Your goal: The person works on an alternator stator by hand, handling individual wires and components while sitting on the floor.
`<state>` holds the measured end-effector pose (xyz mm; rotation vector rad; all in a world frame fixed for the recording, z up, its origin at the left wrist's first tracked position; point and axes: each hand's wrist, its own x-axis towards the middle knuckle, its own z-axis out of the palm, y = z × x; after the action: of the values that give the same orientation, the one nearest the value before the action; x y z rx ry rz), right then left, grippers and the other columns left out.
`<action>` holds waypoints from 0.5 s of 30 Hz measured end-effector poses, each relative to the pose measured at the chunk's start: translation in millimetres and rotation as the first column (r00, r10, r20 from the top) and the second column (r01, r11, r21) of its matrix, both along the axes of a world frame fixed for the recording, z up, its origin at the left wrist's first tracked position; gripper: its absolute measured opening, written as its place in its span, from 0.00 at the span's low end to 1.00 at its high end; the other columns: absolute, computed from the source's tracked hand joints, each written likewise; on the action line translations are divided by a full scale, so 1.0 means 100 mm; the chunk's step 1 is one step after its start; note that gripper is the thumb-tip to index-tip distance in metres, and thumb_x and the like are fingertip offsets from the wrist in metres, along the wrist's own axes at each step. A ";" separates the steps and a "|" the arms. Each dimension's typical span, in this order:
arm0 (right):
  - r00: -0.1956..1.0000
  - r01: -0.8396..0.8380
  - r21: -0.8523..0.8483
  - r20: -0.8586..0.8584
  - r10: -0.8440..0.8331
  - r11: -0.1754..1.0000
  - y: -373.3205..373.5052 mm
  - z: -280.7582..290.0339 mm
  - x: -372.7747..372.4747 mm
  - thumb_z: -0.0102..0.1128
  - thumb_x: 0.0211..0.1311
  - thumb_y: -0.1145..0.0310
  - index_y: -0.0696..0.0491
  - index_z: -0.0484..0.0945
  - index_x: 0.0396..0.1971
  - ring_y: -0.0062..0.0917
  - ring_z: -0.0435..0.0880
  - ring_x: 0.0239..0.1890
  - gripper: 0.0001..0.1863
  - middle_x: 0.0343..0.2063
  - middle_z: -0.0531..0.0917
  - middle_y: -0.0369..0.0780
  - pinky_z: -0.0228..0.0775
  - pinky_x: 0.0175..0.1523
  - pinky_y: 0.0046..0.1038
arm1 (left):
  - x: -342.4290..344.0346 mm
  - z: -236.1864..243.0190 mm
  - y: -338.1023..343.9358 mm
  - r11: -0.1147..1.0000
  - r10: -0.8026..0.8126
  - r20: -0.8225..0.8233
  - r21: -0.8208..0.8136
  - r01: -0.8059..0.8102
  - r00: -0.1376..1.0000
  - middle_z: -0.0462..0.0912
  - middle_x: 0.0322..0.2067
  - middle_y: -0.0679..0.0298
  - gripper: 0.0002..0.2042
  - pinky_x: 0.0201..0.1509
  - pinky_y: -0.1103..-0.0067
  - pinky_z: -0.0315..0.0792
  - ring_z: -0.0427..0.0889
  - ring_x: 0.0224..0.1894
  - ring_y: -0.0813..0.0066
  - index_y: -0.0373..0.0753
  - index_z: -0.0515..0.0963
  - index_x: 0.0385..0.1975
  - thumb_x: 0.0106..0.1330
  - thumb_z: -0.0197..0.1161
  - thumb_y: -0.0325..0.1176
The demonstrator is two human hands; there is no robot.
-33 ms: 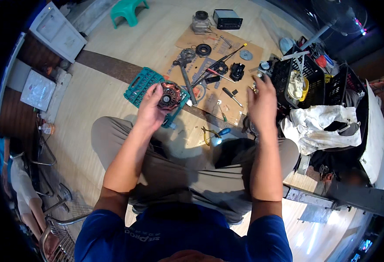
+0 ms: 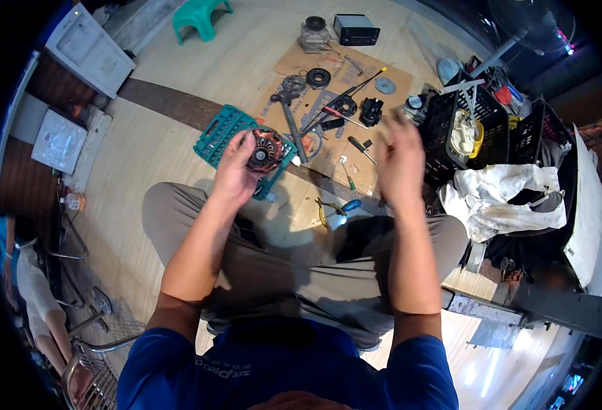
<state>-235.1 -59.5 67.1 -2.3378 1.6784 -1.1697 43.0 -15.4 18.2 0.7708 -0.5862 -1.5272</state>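
One round copper-wound part [image 2: 268, 152] was gripped in your left hand [image 2: 234, 166], held over the teal tool case [image 2: 217, 134]. Your right hand [image 2: 402, 164] was raised near the right side of the cardboard [image 2: 292, 65] (fingers blurred; whether it held anything, I could not tell). Pliers [image 2: 351, 205] lay on the floor [image 2: 280, 229].

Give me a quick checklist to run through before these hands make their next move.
1. Left hand has a grip on the copper-wound part: ok.
2. Right hand empty: cannot tell, its fingers are blurred.
3. Blue-handled tool off the floor: not ok, it lies there.
4. Cardboard tidy: not ok, tools and parts are scattered over it.
5. White cloth away from the held part: ok, over on the right.
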 end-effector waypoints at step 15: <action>0.894 -0.436 0.248 0.232 0.384 0.865 0.25 -0.27 0.96 0.60 0.57 0.71 0.57 0.77 0.35 0.44 0.80 0.34 0.08 0.28 0.79 0.47 0.73 0.39 0.37 | 0.05 -0.02 0.07 0.999 0.040 0.025 0.002 -0.040 0.999 0.80 0.43 0.61 0.15 0.47 0.73 0.79 0.82 0.44 0.72 0.37 0.69 0.50 0.71 0.53 0.40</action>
<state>-139.2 -34.0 40.0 -2.1800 1.1220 -0.9333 47.8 -8.7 16.6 0.8005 -0.5841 -1.4839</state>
